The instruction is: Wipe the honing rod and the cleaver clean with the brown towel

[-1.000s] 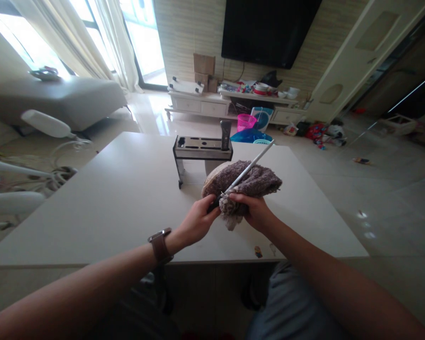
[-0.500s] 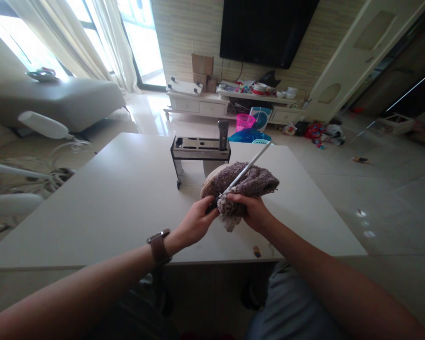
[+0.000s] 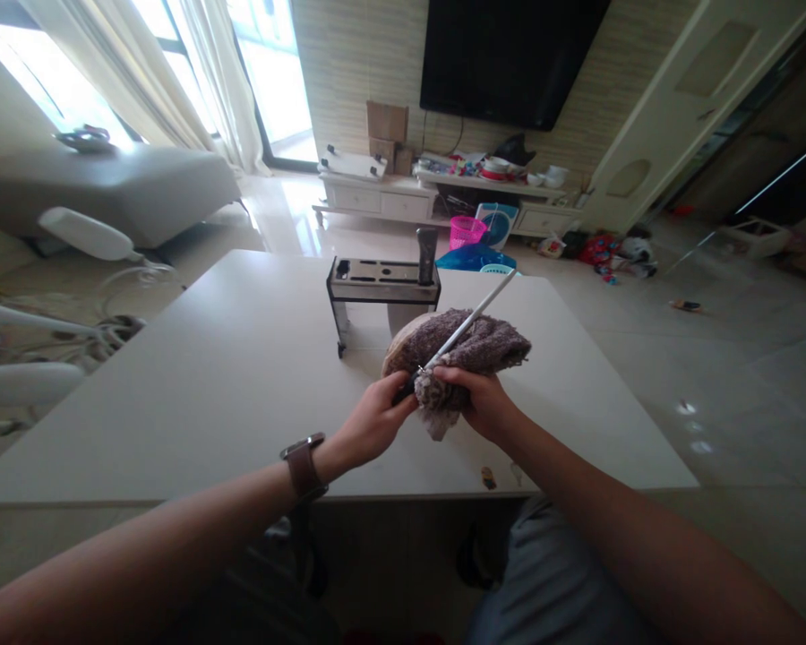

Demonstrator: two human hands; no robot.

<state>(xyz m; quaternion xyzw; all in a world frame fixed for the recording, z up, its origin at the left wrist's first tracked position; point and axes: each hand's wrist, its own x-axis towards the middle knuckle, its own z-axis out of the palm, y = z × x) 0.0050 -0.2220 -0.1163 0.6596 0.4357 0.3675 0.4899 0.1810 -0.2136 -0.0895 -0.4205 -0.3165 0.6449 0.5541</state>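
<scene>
My left hand point(image 3: 374, 419) grips the dark handle of a knife point(image 3: 468, 317), whose long pale blade points up and to the right across a fluffy brown-grey towel point(image 3: 474, 345). My right hand point(image 3: 484, 403) clutches the near end of that towel, pressed against the blade close to the handle. Both hands hover over the white table point(image 3: 228, 376) near its front edge. A brown watch sits on my left wrist. Just behind the towel stands a metal knife rack point(image 3: 382, 283) with one dark handle sticking up at its right end.
Two small scraps lie on the table's front edge point(image 3: 490, 477). Beyond the table is a glossy floor, a low white TV cabinet point(image 3: 436, 197) with clutter, a pink basket point(image 3: 466, 231) and a wall-mounted TV. A grey sofa point(image 3: 107, 184) stands at the left.
Almost nothing differs; the hands, knife and towel shift by only a few pixels between frames, with the same grips held throughout.
</scene>
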